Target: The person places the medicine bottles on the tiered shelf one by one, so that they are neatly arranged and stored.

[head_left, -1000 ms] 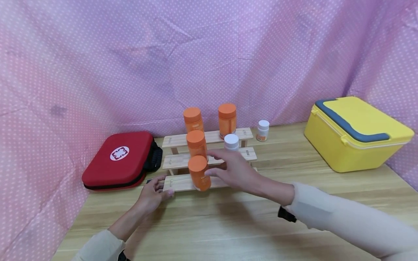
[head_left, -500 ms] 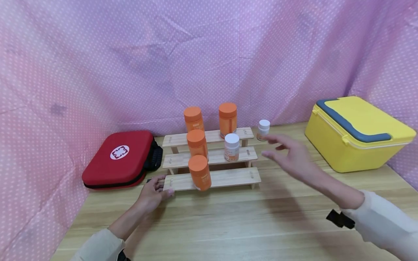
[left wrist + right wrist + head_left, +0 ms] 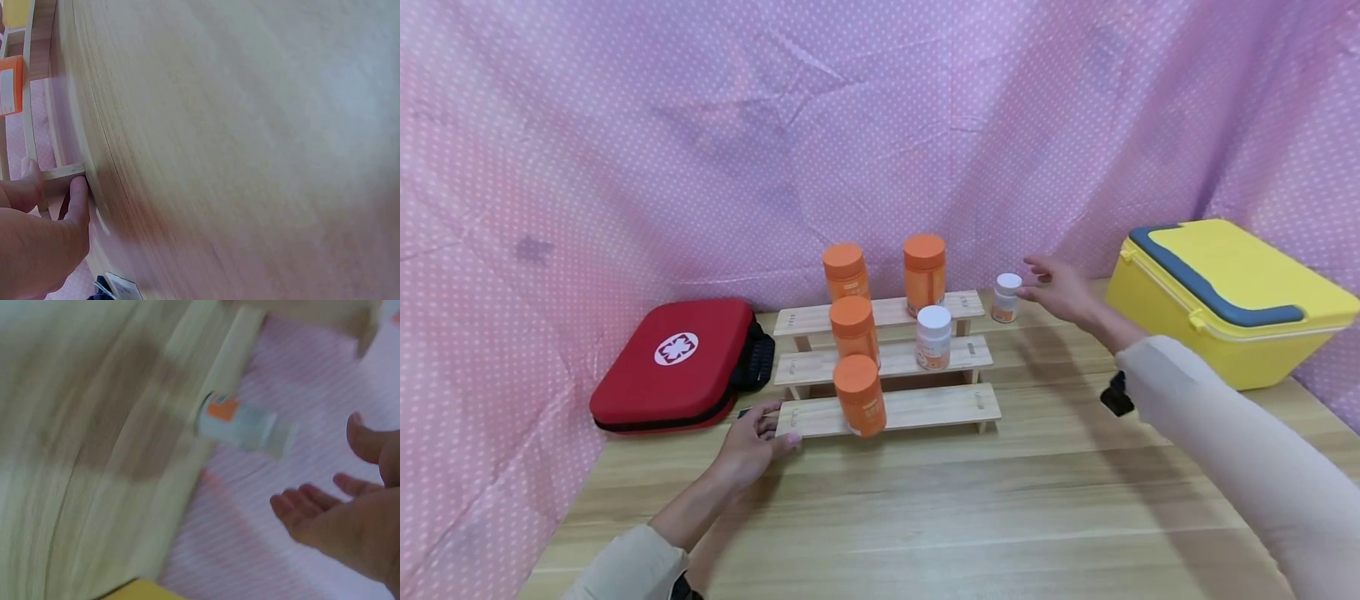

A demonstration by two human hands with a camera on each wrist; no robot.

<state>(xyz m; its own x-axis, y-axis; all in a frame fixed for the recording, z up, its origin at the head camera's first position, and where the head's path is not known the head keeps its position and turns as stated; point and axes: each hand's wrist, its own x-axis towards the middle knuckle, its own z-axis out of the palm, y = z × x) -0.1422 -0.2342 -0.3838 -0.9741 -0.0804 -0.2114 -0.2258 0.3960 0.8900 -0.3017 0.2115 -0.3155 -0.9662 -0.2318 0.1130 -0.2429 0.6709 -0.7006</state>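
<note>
A three-step wooden display rack stands on the table. My left hand holds the left end of its lowest step; in the left wrist view the thumb lies on the board and a finger rests against the leg. Orange bottles stand on the rack: two on the top step, one on the middle step, one on the lowest. A white bottle shares the middle step. Right of the rack stands a small white bottle, with my right hand just beside it, fingers spread and holding nothing.
At left lies a red first-aid case with a black handle. A yellow box with a grey-blue handle stands at right, close to my right forearm. Pink dotted cloth hangs behind the wooden table.
My right hand has moved away from the orange bottle on the lowest step, rightward and back to the small white bottle. My left hand has stayed on the rack.
</note>
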